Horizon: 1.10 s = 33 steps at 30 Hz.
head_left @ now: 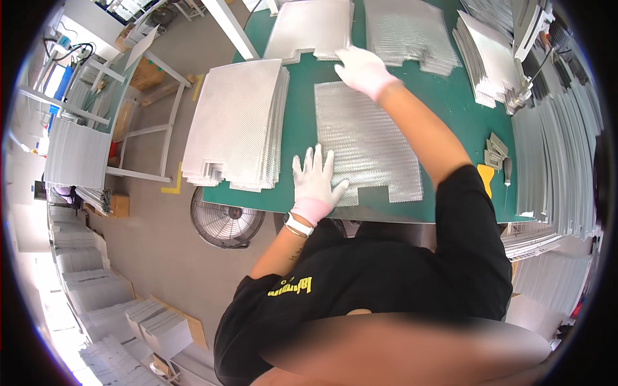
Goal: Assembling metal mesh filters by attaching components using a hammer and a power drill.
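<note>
A translucent, finely patterned sheet with a notched near edge lies on the green tabletop in front of me. My left hand, in a white glove with a pink cuff, rests fingers spread over that sheet's near left edge. Farther out, my right hand, gloved the same way, reaches across the sheet's far edge. Its fingers stretch to the near right corner of a stack of whitish sheets; whether they touch it I cannot make out. Neither hand visibly grips anything.
More sheet stacks stand at left, far right and beside the right edge. A yellow scraper and a screwdriver lie at the table's right. A floor fan stands below the table's left corner.
</note>
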Motion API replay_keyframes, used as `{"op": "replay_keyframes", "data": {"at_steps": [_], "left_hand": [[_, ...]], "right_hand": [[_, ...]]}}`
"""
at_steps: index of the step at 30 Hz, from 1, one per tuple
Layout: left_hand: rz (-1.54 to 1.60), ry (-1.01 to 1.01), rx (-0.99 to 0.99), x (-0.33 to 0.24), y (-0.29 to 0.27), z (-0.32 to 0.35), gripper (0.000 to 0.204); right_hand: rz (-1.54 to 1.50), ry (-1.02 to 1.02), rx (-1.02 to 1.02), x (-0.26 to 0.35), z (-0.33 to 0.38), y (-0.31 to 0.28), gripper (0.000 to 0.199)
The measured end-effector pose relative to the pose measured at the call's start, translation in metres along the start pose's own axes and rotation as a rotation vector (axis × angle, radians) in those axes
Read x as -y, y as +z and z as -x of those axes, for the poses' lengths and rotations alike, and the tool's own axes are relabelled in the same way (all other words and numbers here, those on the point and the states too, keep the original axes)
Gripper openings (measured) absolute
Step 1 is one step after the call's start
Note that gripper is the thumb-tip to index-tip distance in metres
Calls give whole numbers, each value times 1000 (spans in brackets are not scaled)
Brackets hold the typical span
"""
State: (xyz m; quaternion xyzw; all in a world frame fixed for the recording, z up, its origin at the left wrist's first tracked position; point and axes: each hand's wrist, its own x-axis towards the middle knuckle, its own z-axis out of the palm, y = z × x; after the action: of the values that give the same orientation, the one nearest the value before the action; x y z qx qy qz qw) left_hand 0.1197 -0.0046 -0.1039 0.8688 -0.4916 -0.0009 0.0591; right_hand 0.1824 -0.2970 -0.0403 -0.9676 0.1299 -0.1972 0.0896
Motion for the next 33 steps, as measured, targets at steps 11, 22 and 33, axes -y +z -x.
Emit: {"op": "replay_keyframes", "data": {"at_steps": [11,22,33], "left_hand": [[150,-88,-22,6,6,3,84],[333,-99,-47,14,-1,-8,65],[301,-53,-112,12,5,-12,59]], "right_hand": [[95,54,410,-37,-112,44,26],[471,-129,-573,-30,-127,-35,14],[-585,-28,-544,-65,-122,-67,36]]}}
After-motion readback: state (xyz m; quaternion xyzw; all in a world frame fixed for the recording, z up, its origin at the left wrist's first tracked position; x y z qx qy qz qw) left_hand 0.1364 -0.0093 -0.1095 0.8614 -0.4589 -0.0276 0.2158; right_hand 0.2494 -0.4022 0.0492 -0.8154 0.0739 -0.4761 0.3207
